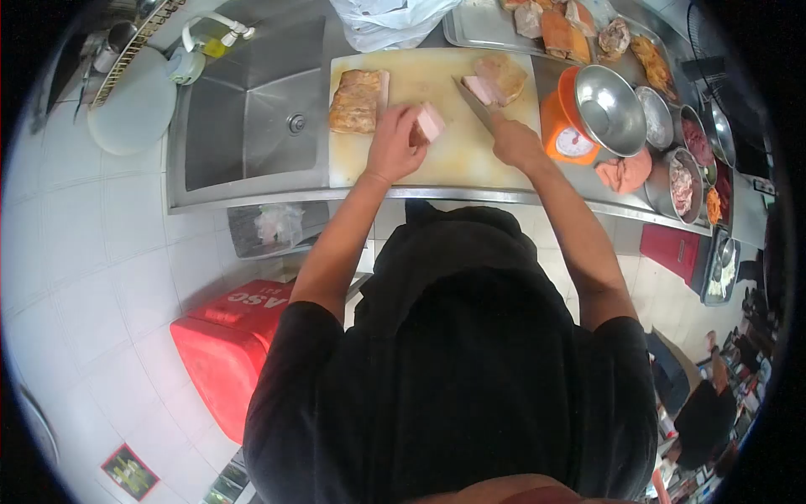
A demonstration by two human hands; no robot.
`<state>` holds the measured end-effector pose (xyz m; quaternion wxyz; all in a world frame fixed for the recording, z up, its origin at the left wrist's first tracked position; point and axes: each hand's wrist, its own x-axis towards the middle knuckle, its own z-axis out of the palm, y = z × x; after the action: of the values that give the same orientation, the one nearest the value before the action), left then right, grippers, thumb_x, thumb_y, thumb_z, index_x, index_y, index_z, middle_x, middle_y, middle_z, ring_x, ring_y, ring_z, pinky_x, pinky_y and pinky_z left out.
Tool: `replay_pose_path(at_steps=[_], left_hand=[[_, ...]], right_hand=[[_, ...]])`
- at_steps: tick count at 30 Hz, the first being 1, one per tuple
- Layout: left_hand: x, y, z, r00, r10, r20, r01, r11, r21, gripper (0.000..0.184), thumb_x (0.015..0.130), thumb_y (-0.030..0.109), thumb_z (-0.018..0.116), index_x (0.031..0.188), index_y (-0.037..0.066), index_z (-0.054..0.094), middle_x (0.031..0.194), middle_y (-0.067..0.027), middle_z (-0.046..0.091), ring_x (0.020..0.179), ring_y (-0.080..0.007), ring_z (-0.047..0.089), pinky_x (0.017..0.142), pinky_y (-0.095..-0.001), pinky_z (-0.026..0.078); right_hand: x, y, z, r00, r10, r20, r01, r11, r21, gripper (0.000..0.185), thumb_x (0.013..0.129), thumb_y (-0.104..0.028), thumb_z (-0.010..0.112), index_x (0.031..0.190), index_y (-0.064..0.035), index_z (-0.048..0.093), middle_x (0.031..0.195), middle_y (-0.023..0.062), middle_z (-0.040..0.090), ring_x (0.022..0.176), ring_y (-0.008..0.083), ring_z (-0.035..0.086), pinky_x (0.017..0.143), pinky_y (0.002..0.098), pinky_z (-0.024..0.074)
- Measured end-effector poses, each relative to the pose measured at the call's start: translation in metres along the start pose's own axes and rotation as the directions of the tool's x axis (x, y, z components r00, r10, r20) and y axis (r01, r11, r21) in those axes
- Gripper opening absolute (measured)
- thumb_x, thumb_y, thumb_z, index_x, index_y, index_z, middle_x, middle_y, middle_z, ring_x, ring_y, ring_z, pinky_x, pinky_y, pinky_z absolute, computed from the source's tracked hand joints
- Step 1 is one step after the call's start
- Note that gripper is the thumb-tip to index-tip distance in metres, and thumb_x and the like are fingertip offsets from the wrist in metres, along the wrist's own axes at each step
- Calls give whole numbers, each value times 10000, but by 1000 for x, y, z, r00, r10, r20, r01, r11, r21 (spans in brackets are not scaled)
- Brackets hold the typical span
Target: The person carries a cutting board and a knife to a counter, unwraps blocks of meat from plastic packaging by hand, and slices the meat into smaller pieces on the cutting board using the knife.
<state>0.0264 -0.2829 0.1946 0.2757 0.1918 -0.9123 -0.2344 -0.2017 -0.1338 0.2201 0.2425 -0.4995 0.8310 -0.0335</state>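
My left hand [395, 144] is closed on a small piece of pork [431, 123] with a pale cut face, above the white cutting board [445, 164]. In my right hand [515, 141] is a kitchen knife [475, 106], its blade slanting up and to the left. By the knife's tip lie a strip of pale meat [478, 89] and a larger golden-skinned piece of meat [504, 77]. A browned slab of pork [356, 101] rests at the board's left side, just beyond my left hand.
A steel sink [243, 139] adjoins the board's left edge. To the right stand an orange scale [573, 139] with a steel bowl [610, 109], a crumpled orange cloth [625, 171] and several bowls of meat. Behind are a plastic bag [390, 21] and a metal tray [483, 32].
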Motion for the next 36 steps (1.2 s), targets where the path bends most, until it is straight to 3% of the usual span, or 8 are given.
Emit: replay_pose_path(at_steps=[3,6,9,12,15,18,26,36], left_hand=[[-20,-14,7,973,228,26,-228,974,5,622,711,74,739,1300,90,539,1298,-178,491,1215,-404,486,1067,-524,413],[-43,-11,0,937,284,205,-293,956,16,611,714,36,719,1296,98,542,1343,-169,471,1294,-412,442,1124,-558,372],[-64,-16,1,933,282,225,-288,958,-6,647,687,66,764,1295,96,546,1392,-184,441,1350,-433,394,1157,-565,342],[-75,-17,3,984,79,157,-59,990,-124,772,713,182,827,1383,73,458,1455,-238,392,1387,-454,360,1164,-561,324],[-74,-15,9,999,34,37,-25,975,-223,834,708,225,868,1395,55,427,1471,-267,348,1389,-471,350,1155,-547,337],[-70,-13,14,996,-54,70,72,957,-282,872,700,197,880,1411,48,398,1472,-268,345,1384,-468,360,1151,-521,350],[-62,-22,17,999,-24,42,36,953,-299,840,670,198,869,1379,32,451,1404,-265,403,1299,-475,431,1103,-504,406],[-57,-18,19,993,-94,68,110,948,-298,806,659,201,870,1341,28,478,1375,-249,428,1259,-456,459,1077,-493,419]], right_hand=[[-14,-13,8,997,80,-23,-78,994,78,296,878,-67,530,1166,-4,499,999,300,689,968,459,674,859,553,520],[-38,-29,22,994,98,-41,-89,979,183,255,903,-91,533,1137,-1,487,937,320,680,918,492,666,841,574,511],[-56,-41,39,989,128,-71,-109,967,231,224,940,-137,541,1107,-8,464,873,314,676,865,508,660,796,590,511],[-66,-51,44,987,133,-94,-108,966,235,218,947,-141,554,1094,-16,454,834,306,671,827,508,659,764,592,513],[-72,-66,28,992,98,-77,-80,976,204,218,946,-136,570,1083,-17,450,809,301,666,804,506,657,746,594,510],[-74,-80,4,998,46,-51,-37,985,167,212,946,-126,573,1078,-15,450,801,297,665,800,500,658,739,594,508],[-61,-98,-29,995,-61,74,56,996,70,177,938,-95,527,1073,1,463,810,297,669,817,480,668,749,574,516],[-39,-101,-41,968,-58,243,63,998,-14,229,880,-40,536,1097,17,490,890,290,686,882,471,680,788,565,527]])
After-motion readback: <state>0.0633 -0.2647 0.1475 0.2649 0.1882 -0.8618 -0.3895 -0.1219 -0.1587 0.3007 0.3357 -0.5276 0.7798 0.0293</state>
